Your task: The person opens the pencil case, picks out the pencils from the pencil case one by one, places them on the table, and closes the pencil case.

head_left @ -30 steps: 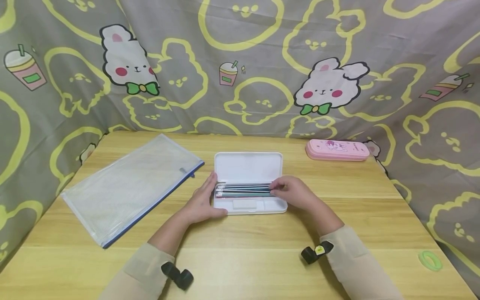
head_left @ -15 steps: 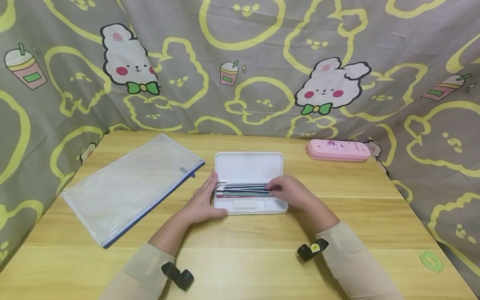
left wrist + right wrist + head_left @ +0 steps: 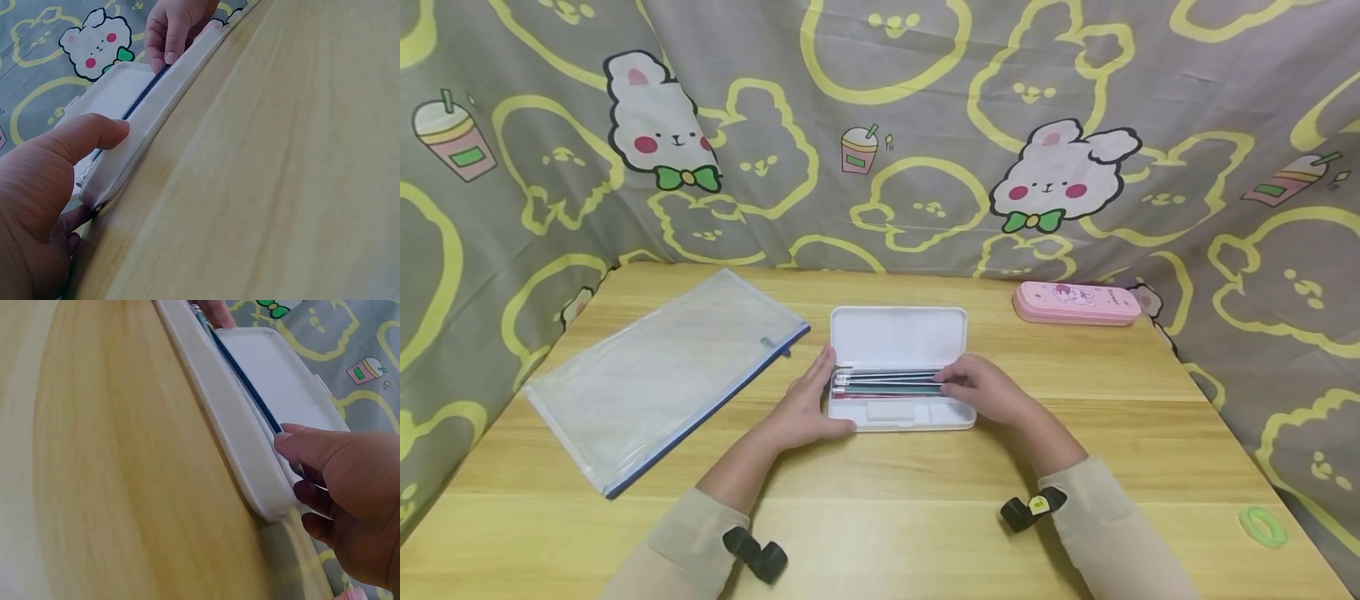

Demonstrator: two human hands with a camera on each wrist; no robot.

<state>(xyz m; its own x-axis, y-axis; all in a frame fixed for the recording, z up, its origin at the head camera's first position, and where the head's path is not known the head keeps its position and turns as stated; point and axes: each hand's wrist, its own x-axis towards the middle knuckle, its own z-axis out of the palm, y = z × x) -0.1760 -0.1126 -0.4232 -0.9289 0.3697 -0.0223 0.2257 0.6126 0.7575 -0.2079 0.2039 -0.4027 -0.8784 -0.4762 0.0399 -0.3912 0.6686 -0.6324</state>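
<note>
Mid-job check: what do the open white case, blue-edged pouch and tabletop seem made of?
White case: probably hard plastic, smooth satin, with rounded moulded-looking edges.
Blue-edged pouch: likely translucent plastic, glossy where creased; table colour shows through.
Tabletop: wood or printed laminate, lightly glossy; grain visible.

Table [image 3: 880, 533], wood-grained top. Directly on it: one white case [image 3: 898, 340], lid raised, left end in the left hand [image 3: 805, 408]'s grip; one translucent pouch [image 3: 666, 379], blue-edged, flat, left of that grip; one pink case [image 3: 1077, 303], beyond the right hand [image 3: 988, 387] and rightward; one green ring [image 3: 1246, 523], right of that hand, nearer the person.
</note>
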